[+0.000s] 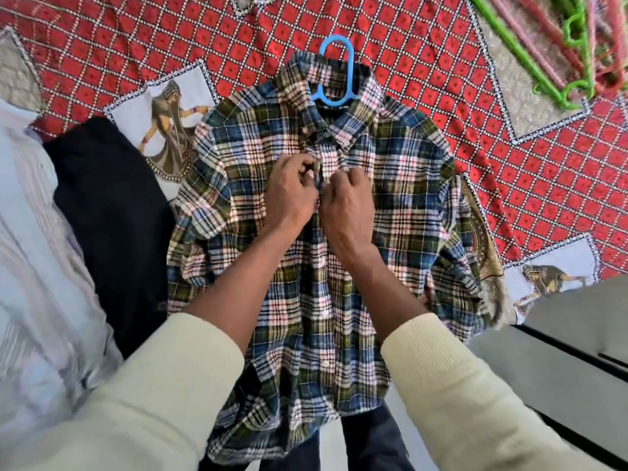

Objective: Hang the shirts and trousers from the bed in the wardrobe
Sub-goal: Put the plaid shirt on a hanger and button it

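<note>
Hands: left [289, 192], right [346, 198] pinch shirt [306, 283] placket below hanger [334, 73] | risk: button slips, shirt slides off hanger

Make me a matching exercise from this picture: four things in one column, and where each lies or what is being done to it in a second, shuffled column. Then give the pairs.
Things:
1. blue hanger
2. plaid shirt
3. green hangers
4. black garment

Places or states:
A. piled at the bedspread's far right corner
B. lying left of the shirt
C. inside the shirt's collar, hook sticking out
D. pinched at the front placket by both hands

Pairs: 1-C, 2-D, 3-A, 4-B
</note>
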Motion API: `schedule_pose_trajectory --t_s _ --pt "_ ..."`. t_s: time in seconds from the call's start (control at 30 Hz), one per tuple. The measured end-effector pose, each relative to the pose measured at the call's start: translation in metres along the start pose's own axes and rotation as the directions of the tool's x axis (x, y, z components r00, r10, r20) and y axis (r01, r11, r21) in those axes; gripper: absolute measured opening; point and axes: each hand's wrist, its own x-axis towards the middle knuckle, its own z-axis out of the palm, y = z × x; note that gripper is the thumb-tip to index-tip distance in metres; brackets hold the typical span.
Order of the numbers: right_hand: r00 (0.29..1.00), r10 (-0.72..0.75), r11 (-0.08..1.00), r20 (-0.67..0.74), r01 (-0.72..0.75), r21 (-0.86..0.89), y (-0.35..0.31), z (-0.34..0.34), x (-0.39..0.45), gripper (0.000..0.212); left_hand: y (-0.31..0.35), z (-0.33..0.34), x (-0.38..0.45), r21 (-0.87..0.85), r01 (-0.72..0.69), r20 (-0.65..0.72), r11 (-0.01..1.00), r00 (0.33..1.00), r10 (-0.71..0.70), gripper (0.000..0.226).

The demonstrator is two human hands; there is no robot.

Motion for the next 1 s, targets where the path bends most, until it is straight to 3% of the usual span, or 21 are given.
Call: schedule_pose_trajectory --t_s 0.07,0.13,0.3,0.43,0.53,0.67,0.73,0.83,0.93,1.0 --pt "0.996 -0.042 0.999 0.079 0.044 -0.025 0.001 0.004 0.010 0.010 0.012 -0.003 0.005 0.022 -0.139 -0.015 0.990 0.990 0.139 0.025" --pt "0.989 -0.115 0.990 0.093 0.122 -0.074 0.002 0.006 0.017 0.016 0.019 -0.003 0.011 0.039 -0.169 -0.005 0.985 0.986 0.169 0.024" --pt "0.988 0.030 0.994 0.154 -0.012 -0.113 0.006 0.008 0.026 0.034 0.005 0.003 0.018 -0.225 0.207 0.095 0.952 0.977 -0.190 0.018" --pt "0.989 0.052 0.994 0.141 -0.038 -0.103 0.003 0.008 0.021 0.029 0.000 0.003 0.017 -0.268 0.238 0.041 0.934 0.971 -0.236 0.011" --pt "0.950 0.253 0.958 0.185 -0.272 0.090 0.006 0.004 0.031 0.023 -0.003 0.004 0.014 -0.188 0.210 0.044 0.959 0.978 -0.206 0.020" --pt "0.843 0.409 0.781 0.348 -0.521 0.345 0.015 0.003 0.033 0.014 -0.005 0.012 0.007 -0.069 0.097 -0.022 0.993 0.995 -0.099 0.018" --pt "0.838 0.397 0.777 0.373 -0.524 0.349 0.015 0.010 0.030 0.017 -0.005 0.017 0.007 0.020 0.088 -0.045 0.996 0.995 -0.087 0.018" --pt "0.889 0.352 0.886 0.294 -0.418 0.203 0.008 0.019 0.026 0.023 -0.002 0.021 0.006 0.133 0.041 -0.039 0.990 0.999 -0.036 0.022" --pt "0.926 0.309 0.937 0.218 -0.335 0.095 -0.001 0.018 0.023 0.021 -0.002 0.015 0.012 0.055 0.094 0.003 0.994 0.996 -0.095 0.017" --pt "0.905 0.352 0.905 0.238 -0.395 0.161 -0.002 0.016 0.026 0.017 -0.003 0.009 0.013 -0.018 0.160 0.066 0.987 0.985 -0.158 0.010"
